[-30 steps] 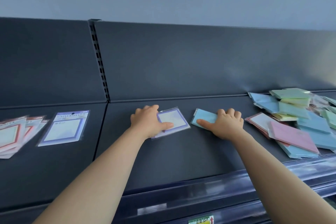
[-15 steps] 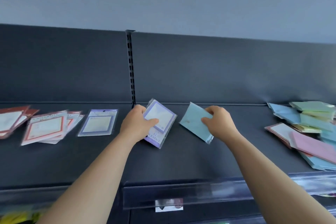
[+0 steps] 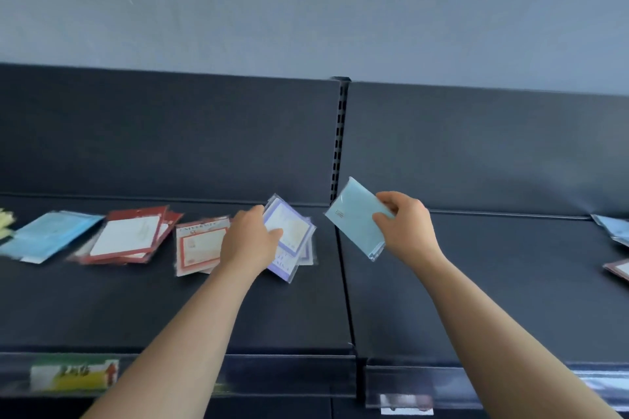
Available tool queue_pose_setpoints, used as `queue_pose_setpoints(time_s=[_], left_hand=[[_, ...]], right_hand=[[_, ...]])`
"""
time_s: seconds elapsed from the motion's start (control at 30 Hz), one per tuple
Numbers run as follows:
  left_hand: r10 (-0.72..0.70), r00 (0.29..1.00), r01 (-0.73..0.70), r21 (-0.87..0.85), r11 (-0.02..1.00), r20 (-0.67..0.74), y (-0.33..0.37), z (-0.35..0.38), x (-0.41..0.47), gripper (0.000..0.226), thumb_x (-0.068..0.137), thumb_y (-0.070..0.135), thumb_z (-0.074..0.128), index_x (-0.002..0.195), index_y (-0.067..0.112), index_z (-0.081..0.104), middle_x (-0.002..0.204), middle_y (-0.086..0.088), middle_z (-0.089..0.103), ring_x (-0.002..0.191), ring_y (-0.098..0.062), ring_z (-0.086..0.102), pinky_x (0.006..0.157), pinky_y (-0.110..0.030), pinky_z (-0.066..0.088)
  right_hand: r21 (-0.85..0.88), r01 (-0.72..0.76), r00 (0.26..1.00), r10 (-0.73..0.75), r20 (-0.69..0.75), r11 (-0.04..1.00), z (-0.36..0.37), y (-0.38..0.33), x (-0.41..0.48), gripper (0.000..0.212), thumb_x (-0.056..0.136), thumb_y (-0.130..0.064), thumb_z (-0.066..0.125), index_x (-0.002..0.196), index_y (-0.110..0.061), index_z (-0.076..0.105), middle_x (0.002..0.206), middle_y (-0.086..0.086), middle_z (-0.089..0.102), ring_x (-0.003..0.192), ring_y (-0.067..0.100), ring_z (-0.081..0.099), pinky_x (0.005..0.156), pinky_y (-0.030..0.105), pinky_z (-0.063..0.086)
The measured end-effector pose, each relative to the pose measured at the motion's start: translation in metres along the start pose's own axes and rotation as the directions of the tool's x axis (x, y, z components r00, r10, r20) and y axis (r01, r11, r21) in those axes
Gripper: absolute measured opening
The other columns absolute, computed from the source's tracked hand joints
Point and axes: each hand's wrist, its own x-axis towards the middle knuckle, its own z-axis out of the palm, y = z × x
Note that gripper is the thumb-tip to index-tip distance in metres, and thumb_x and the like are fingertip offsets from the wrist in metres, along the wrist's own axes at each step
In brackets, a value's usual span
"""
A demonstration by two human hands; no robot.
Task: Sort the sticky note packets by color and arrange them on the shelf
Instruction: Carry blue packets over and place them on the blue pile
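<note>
Colours at each grip
My left hand (image 3: 250,241) held a purple-bordered packet (image 3: 292,231), my right hand (image 3: 406,226) a plain pale blue packet (image 3: 355,216); left of the left grip lay an orange-bordered packet (image 3: 200,247), red-bordered packets (image 3: 129,236), sky-blue packets (image 3: 51,235), on a charcoal shelf (image 3: 531,265).

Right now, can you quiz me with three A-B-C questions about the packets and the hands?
1. Where does the red-bordered pile lie? A on the floor; B just right of the blue pile; C up on the wall.
2. What colour is the tilted packet in the right hand? A light blue; B yellow; C pink.
3. What is the left hand doing? A lying flat, empty; B making an empty fist; C holding the purple-bordered packet.
Answers: B, it sits beside the blue pile; A, it is plainly pale blue; C, the thumb lies across it.
</note>
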Motion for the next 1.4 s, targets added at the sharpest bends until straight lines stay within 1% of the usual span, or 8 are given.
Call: queue_pose_setpoints(time_s=[0.13, 0.27, 0.57, 0.77, 0.93, 1.07, 1.2, 1.4], left_hand=[[0.06, 0.996, -0.061, 0.022, 0.998, 0.066, -0.006, -0.001, 0.006, 0.021, 0.092, 0.025, 0.059, 0.103, 0.007, 0.055, 0.108, -0.011, 0.05, 0.086, -0.024, 0.05, 0.071, -0.032, 0.041], [0.121, 0.987, -0.125, 0.023, 0.992, 0.11, -0.011, -0.001, 0.008, 0.02, 0.093, 0.022, 0.057, 0.105, 0.006, 0.056, 0.111, -0.011, 0.052, 0.09, -0.023, 0.049, 0.074, -0.029, 0.038], [0.222, 0.965, -0.213, -0.076, 0.974, 0.141, -0.019, -0.013, -0.002, 0.031, 0.096, 0.023, 0.055, 0.126, 0.014, 0.056, 0.125, -0.007, 0.053, 0.108, -0.023, 0.055, 0.08, -0.026, 0.039], [0.221, 0.975, -0.211, -0.303, 0.929, -0.001, -0.04, -0.041, -0.009, 0.057, 0.099, 0.027, 0.051, 0.151, 0.023, 0.027, 0.145, 0.005, 0.045, 0.131, -0.015, 0.043, 0.101, -0.024, 0.034], [0.224, 0.965, -0.258, -0.352, 0.9, -0.135, -0.073, -0.082, -0.007, 0.029, 0.094, 0.021, 0.058, 0.123, 0.025, 0.056, 0.11, 0.006, 0.063, 0.104, -0.015, 0.06, 0.083, -0.023, 0.043], [0.22, 0.966, -0.253, -0.313, 0.915, -0.14, -0.118, -0.117, 0.002, 0.009, 0.094, 0.023, 0.058, 0.102, 0.021, 0.055, 0.096, 0.006, 0.063, 0.087, -0.011, 0.059, 0.063, -0.013, 0.04], [0.151, 0.973, -0.2, -0.308, 0.93, -0.176, -0.17, -0.159, 0.015, 0.008, 0.094, 0.023, 0.057, 0.101, 0.018, 0.056, 0.096, 0.004, 0.063, 0.09, -0.015, 0.059, 0.069, -0.023, 0.046], [0.018, 0.98, -0.07, -0.259, 0.963, -0.199, -0.249, -0.203, 0.036, 0.009, 0.093, 0.025, 0.058, 0.098, 0.018, 0.057, 0.101, 0.001, 0.062, 0.09, -0.02, 0.061, 0.077, -0.039, 0.052]], right_hand=[[-0.003, -0.018, 0.999, 0.018, -0.031, 1.0, 0.016, -0.015, -0.006, 0.028, 0.087, -0.001, 0.05, 0.107, -0.012, 0.064, 0.088, -0.002, 0.063, 0.091, 0.023, 0.061, 0.073, 0.031, 0.052], [-0.011, -0.049, 0.998, 0.048, -0.038, 0.999, 0.028, -0.019, -0.014, 0.033, 0.086, 0.0, 0.047, 0.108, -0.017, 0.063, 0.086, -0.009, 0.06, 0.085, 0.016, 0.057, 0.061, 0.013, 0.042], [0.016, 0.013, 1.0, -0.012, -0.011, 1.0, 0.042, -0.037, -0.02, 0.035, 0.085, -0.001, 0.05, 0.111, -0.021, 0.063, 0.088, -0.018, 0.06, 0.088, 0.011, 0.057, 0.061, 0.011, 0.042], [0.078, 0.131, 0.982, -0.14, 0.126, 0.988, 0.063, -0.065, -0.021, 0.03, 0.084, -0.007, 0.059, 0.105, -0.029, 0.063, 0.094, -0.016, 0.065, 0.082, -0.001, 0.058, 0.057, 0.006, 0.042], [0.125, 0.213, 0.943, -0.237, 0.234, 0.969, 0.098, -0.104, -0.03, 0.028, 0.084, -0.006, 0.062, 0.096, -0.031, 0.065, 0.091, -0.019, 0.066, 0.079, -0.007, 0.059, 0.061, 0.005, 0.042], [0.137, 0.239, 0.932, -0.266, 0.245, 0.961, 0.14, -0.136, -0.032, 0.027, 0.084, -0.011, 0.065, 0.102, -0.03, 0.063, 0.097, -0.015, 0.065, 0.077, -0.005, 0.057, 0.07, 0.014, 0.045], [0.155, 0.154, 0.948, -0.19, 0.254, 0.976, 0.195, -0.172, -0.033, 0.03, 0.082, -0.017, 0.069, 0.11, -0.024, 0.059, 0.098, -0.003, 0.066, 0.086, 0.015, 0.063, 0.076, 0.033, 0.054], [0.239, 0.067, 0.949, -0.135, 0.285, 0.969, 0.276, -0.227, -0.043, 0.028, 0.084, -0.013, 0.068, 0.106, -0.021, 0.054, 0.093, -0.002, 0.066, 0.084, 0.016, 0.063, 0.067, 0.025, 0.05]])
